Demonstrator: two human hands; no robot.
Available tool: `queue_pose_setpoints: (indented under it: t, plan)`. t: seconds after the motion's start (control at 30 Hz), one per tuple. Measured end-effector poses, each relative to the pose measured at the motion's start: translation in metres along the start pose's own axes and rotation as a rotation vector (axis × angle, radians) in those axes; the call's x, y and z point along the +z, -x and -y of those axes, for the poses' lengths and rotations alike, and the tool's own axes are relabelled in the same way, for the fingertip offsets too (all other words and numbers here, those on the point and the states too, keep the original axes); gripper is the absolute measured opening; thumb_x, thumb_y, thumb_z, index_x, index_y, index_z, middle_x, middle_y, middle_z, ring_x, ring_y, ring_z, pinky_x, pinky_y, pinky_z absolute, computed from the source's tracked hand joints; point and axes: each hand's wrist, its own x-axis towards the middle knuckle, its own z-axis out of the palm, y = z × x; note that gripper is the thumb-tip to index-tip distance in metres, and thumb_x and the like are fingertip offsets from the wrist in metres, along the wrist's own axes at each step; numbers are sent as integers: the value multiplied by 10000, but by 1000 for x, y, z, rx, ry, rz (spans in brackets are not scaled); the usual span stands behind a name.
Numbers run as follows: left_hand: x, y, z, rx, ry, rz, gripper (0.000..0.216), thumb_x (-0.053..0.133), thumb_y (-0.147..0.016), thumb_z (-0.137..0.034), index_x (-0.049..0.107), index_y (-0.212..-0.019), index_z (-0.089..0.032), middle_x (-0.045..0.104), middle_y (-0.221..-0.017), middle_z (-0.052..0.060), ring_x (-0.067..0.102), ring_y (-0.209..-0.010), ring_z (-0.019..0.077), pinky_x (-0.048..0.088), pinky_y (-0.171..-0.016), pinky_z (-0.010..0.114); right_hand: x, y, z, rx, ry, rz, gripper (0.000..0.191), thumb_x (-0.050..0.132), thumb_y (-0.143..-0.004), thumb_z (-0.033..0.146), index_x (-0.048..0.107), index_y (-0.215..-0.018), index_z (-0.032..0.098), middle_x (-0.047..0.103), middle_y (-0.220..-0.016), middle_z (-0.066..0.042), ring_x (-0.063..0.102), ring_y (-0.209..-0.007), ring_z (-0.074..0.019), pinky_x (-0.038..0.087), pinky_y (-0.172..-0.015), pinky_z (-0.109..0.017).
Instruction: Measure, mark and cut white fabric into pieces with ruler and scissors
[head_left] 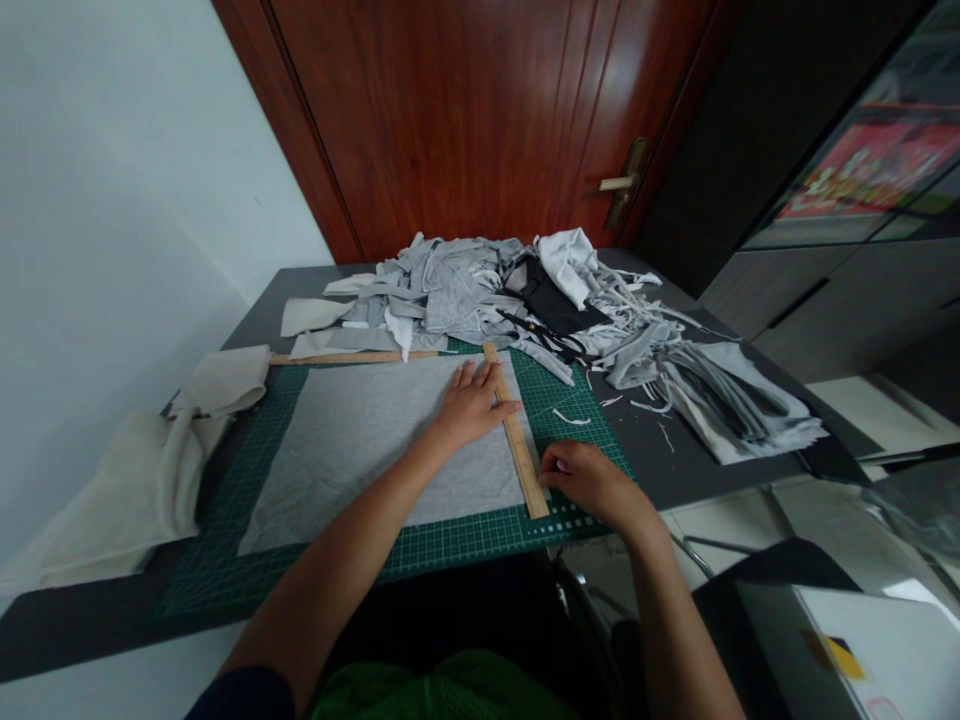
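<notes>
A square of grey fabric (360, 440) lies flat on a green cutting mat (450, 545). A wooden ruler (517, 440) runs along the fabric's right edge. My left hand (472, 405) lies flat with fingers stretched out, pressing on the ruler and fabric near the ruler's far half. My right hand (589, 480) is closed by the ruler's near end, fingers pinched at its right side; what they hold is too small to name.
A second wooden ruler (352, 357) lies along the mat's far edge. A heap of grey, white and black fabric scraps (525, 295) with black scissors (544, 335) fills the far table. Cream cloth (150, 470) hangs off the left. A wooden door (480, 110) stands behind.
</notes>
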Motion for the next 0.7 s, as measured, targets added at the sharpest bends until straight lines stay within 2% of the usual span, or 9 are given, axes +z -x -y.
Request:
queue_pose_setpoints:
  t: [0.23,0.33,0.43,0.57,0.7]
  plan:
    - [1,1,0,-1,16,-78,859,486,-934,-758,460,-1496,-108,497,-1552,184,344,-1499,408,252,-1248,523,0,1,-1,-5,-31,46,49,660,-853,199,701,-879,204,675,-838,-15,596,-784,-178,392,-700,-273]
    - [-1,1,1,7,37,-86,811,489,-951,-724,466,-1485,-114,500,-1544,183,355,-1490,405,267,-1240,526,0,2,0,-17,-58,67,246,663,-850,205,707,-1091,220,661,-828,-5,600,-774,-185,403,-693,-275]
    - [-2,1,3,7,53,-77,787,501,-958,-694,440,-1511,-138,474,-1571,163,344,-1499,408,260,-1245,522,0,3,3,-29,-94,92,409,662,-859,216,680,-1266,252,699,-905,-16,626,-818,-197,432,-733,-288]
    - [-3,2,5,28,46,-28,712,479,-968,-680,478,-1500,-208,440,-1614,94,310,-1518,422,246,-1250,534,-3,5,9,-27,-85,103,432,659,-870,240,687,-1300,270,717,-925,-23,642,-829,-210,448,-751,-304]
    - [-3,3,5,37,36,-12,727,428,-977,-701,467,-1515,-214,432,-1626,80,293,-1526,422,234,-1251,551,-4,8,12,-4,-47,123,446,696,-855,290,683,-1301,282,713,-898,-26,659,-847,-227,465,-754,-311]
